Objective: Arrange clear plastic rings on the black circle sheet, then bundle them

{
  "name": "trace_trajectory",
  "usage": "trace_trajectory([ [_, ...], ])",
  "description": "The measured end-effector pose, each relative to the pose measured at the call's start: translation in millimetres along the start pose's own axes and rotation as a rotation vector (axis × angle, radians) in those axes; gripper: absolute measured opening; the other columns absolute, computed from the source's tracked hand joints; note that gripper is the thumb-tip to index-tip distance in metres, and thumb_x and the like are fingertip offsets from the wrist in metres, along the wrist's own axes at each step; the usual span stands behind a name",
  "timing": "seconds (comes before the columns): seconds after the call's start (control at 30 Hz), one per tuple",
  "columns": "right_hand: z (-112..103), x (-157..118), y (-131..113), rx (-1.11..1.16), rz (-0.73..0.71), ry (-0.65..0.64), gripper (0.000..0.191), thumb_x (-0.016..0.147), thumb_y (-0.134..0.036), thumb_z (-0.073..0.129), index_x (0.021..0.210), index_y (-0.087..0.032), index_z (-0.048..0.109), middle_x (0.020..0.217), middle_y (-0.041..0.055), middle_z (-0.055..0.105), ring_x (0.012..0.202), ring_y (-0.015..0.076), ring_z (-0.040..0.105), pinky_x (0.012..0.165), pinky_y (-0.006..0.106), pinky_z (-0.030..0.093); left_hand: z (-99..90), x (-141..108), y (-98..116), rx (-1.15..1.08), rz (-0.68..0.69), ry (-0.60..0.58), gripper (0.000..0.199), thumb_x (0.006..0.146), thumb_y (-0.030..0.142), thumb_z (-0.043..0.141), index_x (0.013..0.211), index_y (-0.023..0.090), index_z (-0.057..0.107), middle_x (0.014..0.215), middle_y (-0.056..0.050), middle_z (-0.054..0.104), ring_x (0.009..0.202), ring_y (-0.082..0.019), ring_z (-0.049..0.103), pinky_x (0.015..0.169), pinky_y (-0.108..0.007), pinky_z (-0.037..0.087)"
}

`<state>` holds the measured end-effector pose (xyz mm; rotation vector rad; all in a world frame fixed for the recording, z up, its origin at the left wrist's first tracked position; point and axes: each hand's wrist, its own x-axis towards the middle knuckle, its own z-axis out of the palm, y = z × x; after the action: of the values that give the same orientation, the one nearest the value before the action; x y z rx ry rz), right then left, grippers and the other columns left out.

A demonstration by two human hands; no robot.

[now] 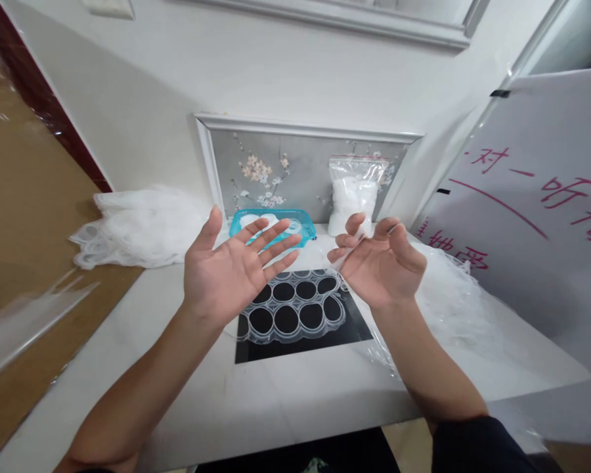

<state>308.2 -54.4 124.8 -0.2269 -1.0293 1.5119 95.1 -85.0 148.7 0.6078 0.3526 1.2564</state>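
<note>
My left hand (234,269) is raised palm up over the table, fingers spread, holding nothing. My right hand (381,263) is also palm up, its fingers apart and slightly curled, with nothing visible in it. Below and between them, a clear plastic sheet with round openings (298,303) lies on a black mat (256,353). Behind my left fingers sits a blue tray (305,217) with white round pieces in it. A zip bag of white material (354,190) stands upright behind my right hand.
A heap of white translucent rings (142,226) lies at the left on the table (276,401). Clear plastic pieces (453,302) are piled at the right. A framed floral panel (295,167) stands at the back, and a board with red writing (532,217) is on the right.
</note>
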Motion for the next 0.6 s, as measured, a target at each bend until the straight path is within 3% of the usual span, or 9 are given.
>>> trace_trajectory([
  [0.2,-3,-1,3,0.005,0.003,-0.040,0.006,0.071,-0.049,0.071,0.070,-0.043,0.069,0.102,-0.0085,0.069,0.084,0.0185,0.063,0.087,0.047,0.053,3.5,-2,-2,-0.004,0.014,-0.006,0.051,0.087,0.056,0.050,0.107,0.011,0.060,0.121,-0.019,0.064,0.120,-0.036,0.056,0.095,-0.051,0.051],
  [0.4,4,-6,15,0.101,0.142,-0.198,0.008,0.068,-0.043,0.075,0.070,-0.037,0.071,0.102,-0.0057,0.070,0.085,0.0187,0.066,0.080,0.043,0.056,5.1,-5,-2,0.006,0.009,-0.036,0.049,0.087,0.055,0.051,0.107,0.011,0.060,0.123,-0.018,0.063,0.120,-0.034,0.056,0.096,-0.047,0.051],
  [0.5,9,-6,26,0.100,0.193,-0.276,0.008,0.069,-0.041,0.076,0.073,-0.034,0.073,0.106,-0.0038,0.071,0.096,0.0205,0.066,0.090,0.043,0.053,5.7,-5,-4,0.038,-0.009,-0.041,0.047,0.088,0.054,0.051,0.106,0.011,0.060,0.125,-0.018,0.062,0.116,-0.031,0.059,0.093,-0.041,0.053],
  [0.6,11,-4,37,0.061,0.172,-0.238,0.008,0.072,-0.041,0.075,0.074,-0.033,0.074,0.112,-0.0034,0.070,0.108,0.0208,0.063,0.107,0.043,0.042,4.6,-3,-6,0.078,-0.012,-0.016,0.045,0.088,0.052,0.053,0.105,0.011,0.060,0.122,-0.017,0.063,0.108,-0.026,0.063,0.090,-0.034,0.054],
])
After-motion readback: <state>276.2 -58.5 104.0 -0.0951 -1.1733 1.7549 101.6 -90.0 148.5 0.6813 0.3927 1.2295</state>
